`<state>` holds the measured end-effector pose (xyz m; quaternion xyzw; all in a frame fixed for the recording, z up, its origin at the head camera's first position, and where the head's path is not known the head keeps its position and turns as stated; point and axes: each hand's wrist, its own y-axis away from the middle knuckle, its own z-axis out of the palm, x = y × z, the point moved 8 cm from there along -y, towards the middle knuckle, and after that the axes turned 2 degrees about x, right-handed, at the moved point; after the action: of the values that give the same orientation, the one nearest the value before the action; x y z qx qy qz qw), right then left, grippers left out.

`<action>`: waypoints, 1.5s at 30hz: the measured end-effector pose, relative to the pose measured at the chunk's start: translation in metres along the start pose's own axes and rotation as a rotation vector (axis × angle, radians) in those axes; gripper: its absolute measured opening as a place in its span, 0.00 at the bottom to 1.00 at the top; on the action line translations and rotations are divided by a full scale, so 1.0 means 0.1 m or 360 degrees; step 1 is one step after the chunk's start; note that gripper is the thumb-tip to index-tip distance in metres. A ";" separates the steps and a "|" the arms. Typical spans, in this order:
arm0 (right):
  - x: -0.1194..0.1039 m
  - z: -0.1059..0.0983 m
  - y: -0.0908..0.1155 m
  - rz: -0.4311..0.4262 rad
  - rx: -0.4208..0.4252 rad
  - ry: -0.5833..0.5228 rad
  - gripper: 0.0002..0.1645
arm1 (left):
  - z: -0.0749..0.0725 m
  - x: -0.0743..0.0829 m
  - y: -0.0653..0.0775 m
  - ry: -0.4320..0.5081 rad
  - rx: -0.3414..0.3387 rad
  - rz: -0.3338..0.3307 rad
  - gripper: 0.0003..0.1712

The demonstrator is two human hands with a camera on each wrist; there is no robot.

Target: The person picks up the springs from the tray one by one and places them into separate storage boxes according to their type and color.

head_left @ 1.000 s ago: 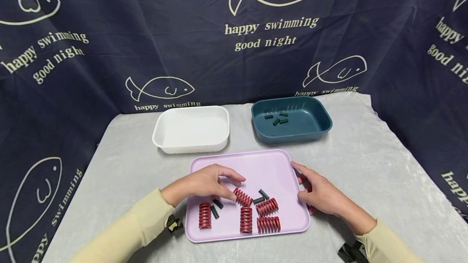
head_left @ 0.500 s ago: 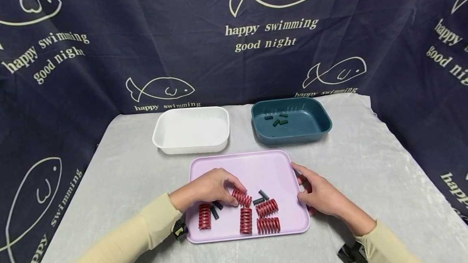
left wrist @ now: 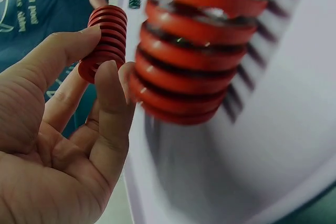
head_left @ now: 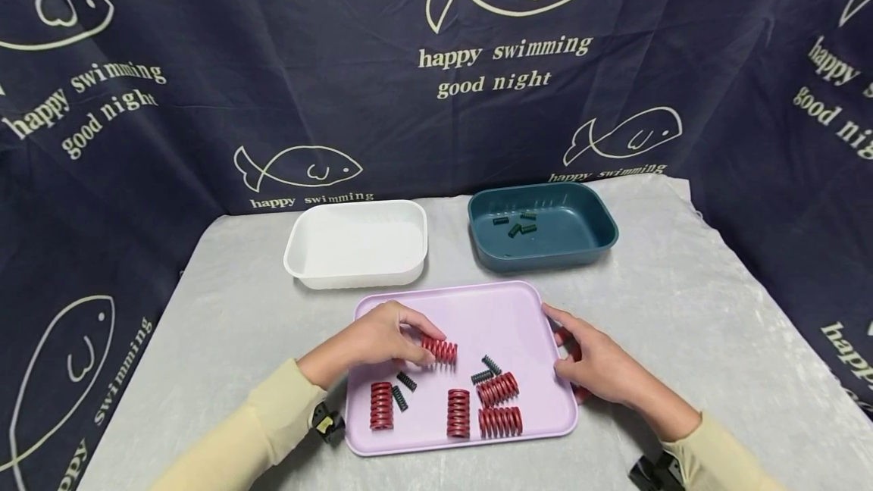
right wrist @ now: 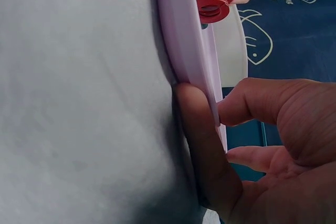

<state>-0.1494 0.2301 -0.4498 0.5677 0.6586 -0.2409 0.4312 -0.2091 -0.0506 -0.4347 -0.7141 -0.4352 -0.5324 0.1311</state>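
My left hand (head_left: 379,335) pinches a red coil spring (head_left: 442,351) between thumb and fingers above the lilac tray (head_left: 498,313). In the left wrist view this spring (left wrist: 111,30) stands tilted at the fingertips, and another red spring (left wrist: 189,56) looms close to the camera. On the tray lie several more red springs (head_left: 458,413) and small dark green springs (head_left: 399,398). My right hand (head_left: 603,358) grips the tray's right edge. The right wrist view shows one finger beneath the tray's rim (right wrist: 184,30) and the thumb against its upper side.
A white bin (head_left: 358,245) with nothing in it stands behind the tray at left. Behind it at right is a teal bin (head_left: 573,237) holding several small green springs (head_left: 524,229). A dark blue fish-print curtain (head_left: 382,97) encloses the grey cloth-covered table (head_left: 225,309).
My left hand closed on the red spring and moved it up and slightly left, away from the other springs. The right hand stayed at the tray's edge.
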 end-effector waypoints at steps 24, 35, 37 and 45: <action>-0.02 -0.01 0.01 -0.0038 -0.0004 -0.0036 0.54 | -1.31 0.16 0.06 0.0168 0.0417 -0.0026 0.25; -0.01 -0.01 0.00 -0.0025 -0.0014 -0.0032 0.55 | -1.62 0.05 -0.12 0.0128 0.0422 -0.0143 0.27; -0.02 -0.01 0.00 -0.0033 -0.0018 -0.0025 0.55 | -1.66 0.04 -0.15 0.0129 0.0409 -0.0166 0.26; -0.04 -0.02 0.00 -0.0085 -0.0027 -0.0008 0.54 | -1.78 -0.02 -0.28 0.0059 0.0375 -0.0247 0.26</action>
<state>-0.1495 0.2293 -0.4454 0.5456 0.6744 -0.2481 0.4311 -0.3454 -0.1502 -0.3731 -0.6479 -0.5461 -0.4993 0.1807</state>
